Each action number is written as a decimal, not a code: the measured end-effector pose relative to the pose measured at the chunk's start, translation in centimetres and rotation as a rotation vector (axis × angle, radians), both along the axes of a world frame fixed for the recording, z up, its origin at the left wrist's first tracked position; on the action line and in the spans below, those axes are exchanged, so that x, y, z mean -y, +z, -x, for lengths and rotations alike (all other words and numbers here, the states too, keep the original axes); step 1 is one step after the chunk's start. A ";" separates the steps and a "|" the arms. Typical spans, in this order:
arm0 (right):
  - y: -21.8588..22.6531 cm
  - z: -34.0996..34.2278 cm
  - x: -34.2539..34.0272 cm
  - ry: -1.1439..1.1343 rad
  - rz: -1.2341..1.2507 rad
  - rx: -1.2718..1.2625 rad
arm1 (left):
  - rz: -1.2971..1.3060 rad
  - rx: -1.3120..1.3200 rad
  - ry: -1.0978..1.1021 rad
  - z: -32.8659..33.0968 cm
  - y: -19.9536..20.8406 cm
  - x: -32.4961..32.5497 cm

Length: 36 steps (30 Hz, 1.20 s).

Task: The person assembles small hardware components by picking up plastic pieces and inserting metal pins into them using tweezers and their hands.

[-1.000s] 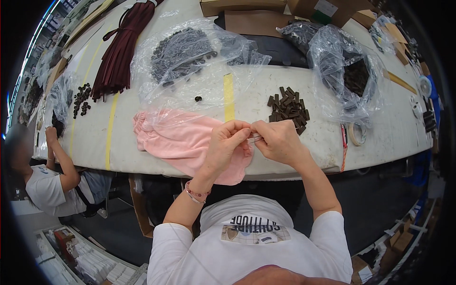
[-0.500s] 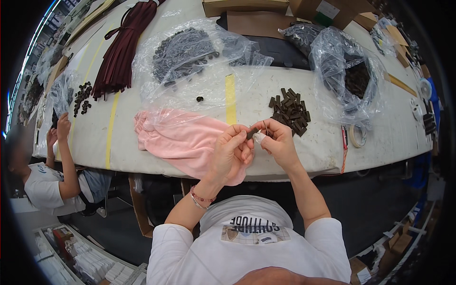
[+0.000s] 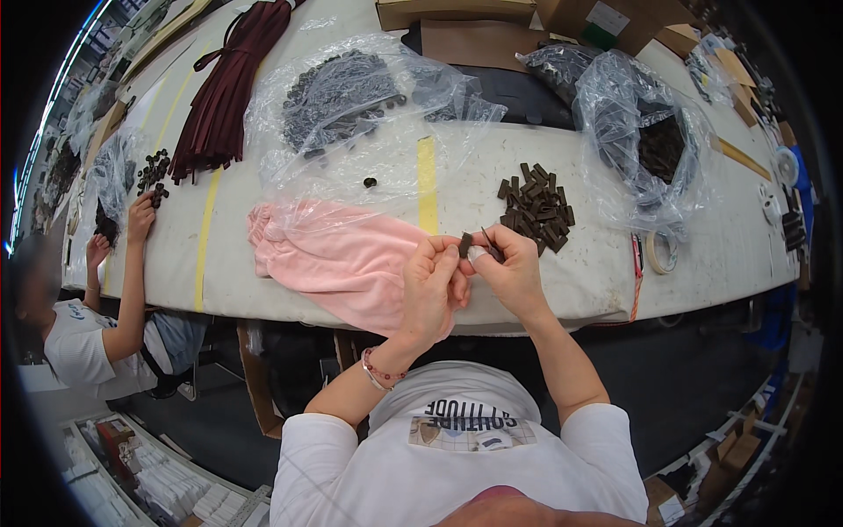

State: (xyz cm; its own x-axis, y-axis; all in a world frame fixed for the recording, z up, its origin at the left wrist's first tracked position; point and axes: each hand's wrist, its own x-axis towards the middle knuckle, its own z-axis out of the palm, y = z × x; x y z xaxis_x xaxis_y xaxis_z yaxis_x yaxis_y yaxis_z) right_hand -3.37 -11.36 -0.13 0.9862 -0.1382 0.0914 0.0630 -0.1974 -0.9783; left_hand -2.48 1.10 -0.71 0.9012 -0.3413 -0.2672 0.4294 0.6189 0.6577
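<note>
Fingertips together, my left hand (image 3: 430,283) pinches a small dark brown rectangular piece (image 3: 464,245) that stands upright. My right hand (image 3: 513,269) meets it there, its thumb pressed close to the piece. White wrapping shows on that thumb. Something thin and dark (image 3: 486,237) sticks up from the right fingers; I cannot tell what it is. Beneath my left hand lies a pink cloth sleeve (image 3: 334,255) with a gathered end. Just beyond my right hand is a heap of similar brown pieces (image 3: 536,204).
See-through plastic with small black beads (image 3: 342,92) lies ahead, a single bead (image 3: 370,183) nearer. A plastic bag of brown pieces (image 3: 659,149) and a tape roll (image 3: 661,252) are at right. Dark red straps (image 3: 219,114) lie at left, where a co-worker's hand (image 3: 140,216) reaches to beads.
The brown piece has tipped more upright between my fingers, and my hands have shifted slightly. The co-worker's hand has moved away from the plastic bag, right to the loose beads.
</note>
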 end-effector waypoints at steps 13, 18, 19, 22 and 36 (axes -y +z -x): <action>1.3 0.6 0.0 0.044 0.713 0.541 | -0.352 0.386 -0.127 -0.6 0.9 -1.9; 1.1 0.3 0.4 0.065 0.703 0.617 | -0.021 0.043 -0.274 -1.5 1.3 -2.1; 1.1 0.3 0.3 0.067 0.608 0.613 | 0.028 0.006 -0.321 -1.6 1.2 -2.2; 2.0 0.9 0.2 0.120 0.215 0.200 | 0.105 0.047 -0.363 -1.4 0.4 -2.4; 1.2 -0.7 1.0 0.246 0.070 -0.065 | -0.394 0.376 -0.160 -0.4 -0.9 -1.4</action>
State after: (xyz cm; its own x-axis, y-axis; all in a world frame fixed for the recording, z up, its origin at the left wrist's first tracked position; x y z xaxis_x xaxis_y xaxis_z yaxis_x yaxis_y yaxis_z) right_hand -2.65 -12.36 1.10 0.9934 0.1111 0.0278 0.0552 -0.2512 -0.9663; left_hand -2.07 2.53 -1.60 0.9040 -0.4213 -0.0728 0.1896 0.2423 0.9515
